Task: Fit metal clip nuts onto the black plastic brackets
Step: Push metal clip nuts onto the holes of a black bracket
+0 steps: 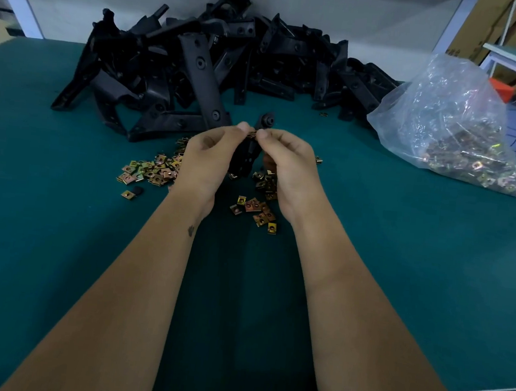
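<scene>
I've got one black bracket up off the green table, standing roughly upright between my two hands, its round-bossed top end poking out above my knuckles. My left hand curls round its left side, thumb and forefinger pinched together at the top; my right hand mirrors it, and between the two pinches sits a brassy clip nut, right at the bracket's edge. How far it is seated I cannot tell, my fingers cover it.

The bracket looks light and stiff, a hard moulding, so I judge it takes a firm squeeze without flexing. The clip is the fiddly one: tiny, springy sheet metal, probably slick and sharp-edged. Best held by its flat faces and pushed on square.

More loose clip nuts lie scattered just under my hands, the bracket pile sits behind, and a clear bag of clips lies off to the right.
</scene>
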{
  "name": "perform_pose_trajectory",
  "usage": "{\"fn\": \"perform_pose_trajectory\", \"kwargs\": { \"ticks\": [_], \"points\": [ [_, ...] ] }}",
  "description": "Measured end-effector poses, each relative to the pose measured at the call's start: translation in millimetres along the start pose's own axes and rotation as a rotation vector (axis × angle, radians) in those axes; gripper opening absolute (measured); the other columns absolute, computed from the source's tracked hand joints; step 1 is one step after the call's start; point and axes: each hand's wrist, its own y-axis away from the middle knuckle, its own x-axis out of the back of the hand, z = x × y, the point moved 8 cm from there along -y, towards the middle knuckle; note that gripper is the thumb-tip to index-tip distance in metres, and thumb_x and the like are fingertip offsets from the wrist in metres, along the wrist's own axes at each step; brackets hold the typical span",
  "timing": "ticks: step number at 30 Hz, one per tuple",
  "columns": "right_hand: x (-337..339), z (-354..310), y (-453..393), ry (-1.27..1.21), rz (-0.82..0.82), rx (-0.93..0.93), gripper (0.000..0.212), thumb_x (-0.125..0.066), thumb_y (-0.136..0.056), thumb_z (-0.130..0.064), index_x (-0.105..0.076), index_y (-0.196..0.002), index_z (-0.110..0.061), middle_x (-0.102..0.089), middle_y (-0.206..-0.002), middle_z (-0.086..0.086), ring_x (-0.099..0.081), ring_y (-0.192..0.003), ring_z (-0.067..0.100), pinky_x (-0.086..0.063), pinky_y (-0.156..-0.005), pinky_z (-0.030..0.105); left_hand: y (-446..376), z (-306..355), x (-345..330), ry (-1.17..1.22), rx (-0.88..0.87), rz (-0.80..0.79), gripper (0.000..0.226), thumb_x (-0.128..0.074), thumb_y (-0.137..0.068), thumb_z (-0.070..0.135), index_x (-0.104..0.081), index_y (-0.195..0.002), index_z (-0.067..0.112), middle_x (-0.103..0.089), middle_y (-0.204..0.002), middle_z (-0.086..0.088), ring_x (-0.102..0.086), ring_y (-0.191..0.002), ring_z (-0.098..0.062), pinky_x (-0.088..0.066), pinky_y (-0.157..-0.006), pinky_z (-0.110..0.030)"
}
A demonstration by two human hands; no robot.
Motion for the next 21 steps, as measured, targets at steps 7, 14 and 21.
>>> {"fn": "perform_pose_trajectory", "kwargs": {
  "ticks": [7, 14, 21],
  "points": [
    [1, 3, 1, 0.068, 0.006, 0.009, 0.008, -0.064, -0.093, -0.012, -0.069, -0.094, -0.006, -0.068, -0.089, 0.001, -0.061, -0.084, 0.004, -0.047, -0.073, 0.013, -2, -4, 4, 0.042, -0.008, -0.020, 0.010, -0.071, -0.089, 0.020, -0.077, -0.095, 0.017, -0.072, -0.112, -0.010, -0.063, -0.116, -0.024, -0.045, -0.108, -0.048],
    [4, -2, 1, 0.112, 0.026, 0.067, 0.006, -0.064, -0.093, -0.009, -0.068, -0.092, -0.006, -0.067, -0.089, 0.002, -0.060, -0.081, 0.002, -0.047, -0.073, 0.010, -3, -10, 1, 0.119, 0.037, -0.003, 0.014, -0.073, -0.082, 0.024, -0.075, -0.091, 0.013, -0.068, -0.117, -0.014, -0.056, -0.126, -0.031, -0.040, -0.112, -0.048],
    [-1, -8, 3, 0.017, -0.091, 0.079, 0.013, -0.060, -0.093, -0.005, -0.064, -0.083, -0.012, -0.064, -0.081, -0.002, -0.056, -0.067, -0.007, -0.042, -0.064, 0.006, 1, -9, -7, 0.254, 0.088, -0.125, 0.020, -0.068, -0.075, 0.025, -0.072, -0.087, 0.009, -0.058, -0.123, -0.012, -0.054, -0.124, -0.028, -0.049, -0.091, -0.032]
  ]
}}
